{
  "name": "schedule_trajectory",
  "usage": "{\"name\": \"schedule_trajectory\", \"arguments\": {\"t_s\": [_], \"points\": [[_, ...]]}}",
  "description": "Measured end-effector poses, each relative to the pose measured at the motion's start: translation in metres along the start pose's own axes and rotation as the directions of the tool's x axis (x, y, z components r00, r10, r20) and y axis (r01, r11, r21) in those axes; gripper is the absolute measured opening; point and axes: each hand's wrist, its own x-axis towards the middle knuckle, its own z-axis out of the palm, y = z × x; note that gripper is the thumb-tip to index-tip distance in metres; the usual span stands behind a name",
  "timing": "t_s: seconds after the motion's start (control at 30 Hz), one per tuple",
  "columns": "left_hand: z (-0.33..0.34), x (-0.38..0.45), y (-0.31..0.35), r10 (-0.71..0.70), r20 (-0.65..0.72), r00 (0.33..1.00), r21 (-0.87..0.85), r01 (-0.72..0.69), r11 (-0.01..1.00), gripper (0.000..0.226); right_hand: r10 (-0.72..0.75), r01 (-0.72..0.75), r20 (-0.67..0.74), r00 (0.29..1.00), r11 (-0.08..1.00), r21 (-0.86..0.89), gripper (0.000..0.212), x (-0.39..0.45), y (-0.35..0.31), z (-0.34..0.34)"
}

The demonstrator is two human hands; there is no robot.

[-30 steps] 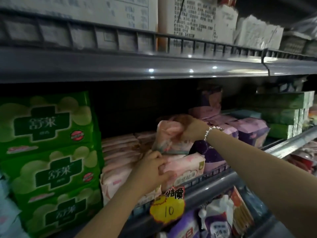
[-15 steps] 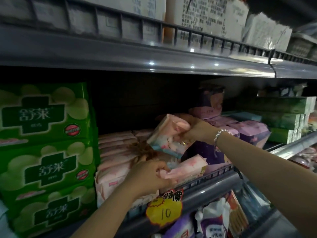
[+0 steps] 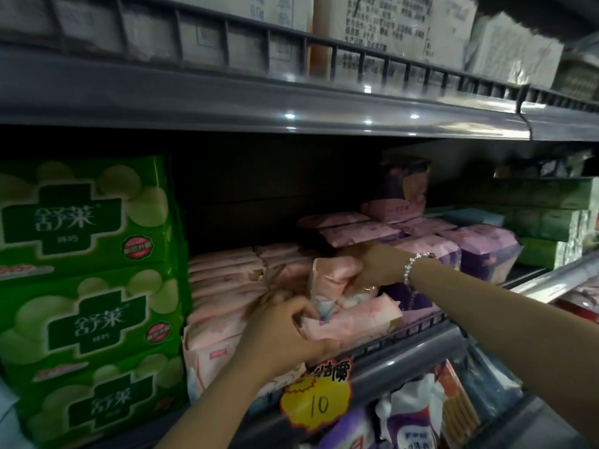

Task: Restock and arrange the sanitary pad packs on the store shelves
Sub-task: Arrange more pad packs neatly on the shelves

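Observation:
My right hand (image 3: 372, 264), with a bead bracelet on the wrist, grips a pink pad pack (image 3: 327, 280) held upright just above the shelf's front row. My left hand (image 3: 282, 335) holds the end of another pink pack (image 3: 356, 322) that lies flat along the front rail. A row of pink packs (image 3: 223, 280) stands on edge to the left of both hands. More pink packs (image 3: 356, 231) lie stacked behind my right hand.
Large green packs (image 3: 84, 286) are stacked at the left. Purple packs (image 3: 479, 251) and green boxes (image 3: 551, 215) fill the right side. A grey shelf (image 3: 291, 102) with white packages hangs overhead. A yellow price tag (image 3: 317, 400) marked 10 hangs on the front rail (image 3: 405, 361).
My right hand has brought its pink pack down and turned it upright, close to the flat pack. My left hand has shifted slightly along the flat pack's end. The view tilted up.

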Motion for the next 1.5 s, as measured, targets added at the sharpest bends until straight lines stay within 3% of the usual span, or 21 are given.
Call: {"name": "schedule_trajectory", "arguments": {"t_s": [0.07, 0.13, 0.23, 0.3, 0.43, 0.5, 0.6, 0.8, 0.93, 1.0, 1.07, 1.13, 1.17, 1.33, 1.43, 1.5], "points": [[0.004, 0.0, -0.004, 0.012, -0.072, 0.997, -0.022, -0.013, 1.0, 0.068, 0.002, -0.001, 0.016, 1.0, 0.999, -0.032, 0.045, -0.002, -0.002, -0.002], [0.007, 0.001, -0.007, 0.12, -0.137, 0.983, -0.05, -0.128, 0.99, 0.089, 0.009, -0.007, 0.033, 0.999, 0.999, -0.039, 0.042, 0.001, -0.004, -0.003], [0.007, 0.001, -0.008, 0.204, -0.075, 0.976, -0.017, -0.206, 0.978, 0.115, -0.052, 0.056, 0.043, 0.998, 0.994, -0.093, 0.041, 0.01, -0.016, 0.007], [0.009, 0.003, -0.008, 0.249, -0.021, 0.968, 0.114, -0.245, 0.963, 0.105, -0.091, 0.093, 0.07, 0.993, 0.995, -0.022, 0.041, 0.018, -0.019, 0.017], [0.011, 0.003, -0.008, 0.305, -0.029, 0.952, 0.23, -0.291, 0.929, 0.086, -0.105, 0.045, 0.165, 0.981, 0.943, 0.328, 0.055, 0.004, -0.007, 0.01], [0.012, 0.003, -0.009, 0.281, -0.011, 0.96, 0.266, -0.268, 0.926, 0.089, -0.079, 0.061, 0.066, 0.995, 0.967, 0.246, 0.061, 0.0, 0.002, 0.018], [0.012, 0.007, -0.007, 0.234, 0.016, 0.972, 0.301, -0.227, 0.926, 0.095, -0.076, 0.084, -0.048, 0.996, 0.977, 0.196, 0.047, 0.002, 0.0, 0.046], [0.003, 0.004, 0.006, 0.151, 0.154, 0.976, 0.453, -0.206, 0.867, 0.088, -0.107, 0.108, -0.024, 0.994, 0.994, 0.023, 0.055, 0.009, 0.004, 0.068], [0.002, 0.016, 0.006, 0.048, 0.255, 0.966, 0.473, -0.168, 0.865, 0.067, -0.067, 0.066, -0.039, 0.997, 0.997, -0.04, 0.049, 0.014, -0.003, 0.071], [0.003, 0.013, 0.008, 0.042, 0.239, 0.97, 0.446, -0.148, 0.883, 0.062, -0.058, 0.053, -0.237, 0.97, 0.998, -0.031, 0.053, 0.005, -0.001, 0.075], [0.006, 0.011, 0.009, 0.036, 0.234, 0.971, 0.435, -0.138, 0.89, 0.061, -0.045, 0.059, -0.423, 0.905, 0.998, 0.021, 0.078, -0.012, 0.001, 0.087], [0.008, 0.012, 0.008, 0.025, 0.239, 0.971, 0.454, -0.134, 0.881, 0.062, -0.047, 0.056, -0.391, 0.919, 0.998, 0.011, 0.103, -0.02, 0.001, 0.096], [0.008, 0.014, 0.007, 0.021, 0.236, 0.972, 0.464, -0.132, 0.876, 0.062, -0.037, 0.046, -0.37, 0.928, 0.999, 0.013, 0.106, -0.018, 0.0, 0.098], [0.011, 0.022, 0.007, -0.047, 0.265, 0.963, 0.511, -0.099, 0.854, 0.058, 0.033, -0.041, -0.411, 0.911, 0.999, -0.011, 0.089, 0.001, -0.008, 0.099], [0.008, 0.023, 0.011, -0.075, 0.31, 0.948, 0.535, -0.108, 0.838, 0.058, 0.0, -0.019, -0.33, 0.944, 0.998, -0.053, 0.092, -0.001, -0.005, 0.1], [0.005, 0.019, 0.015, -0.076, 0.313, 0.947, 0.551, -0.116, 0.827, 0.059, -0.01, -0.004, -0.26, 0.966, 0.998, -0.056, 0.077, -0.004, -0.005, 0.094]]}}
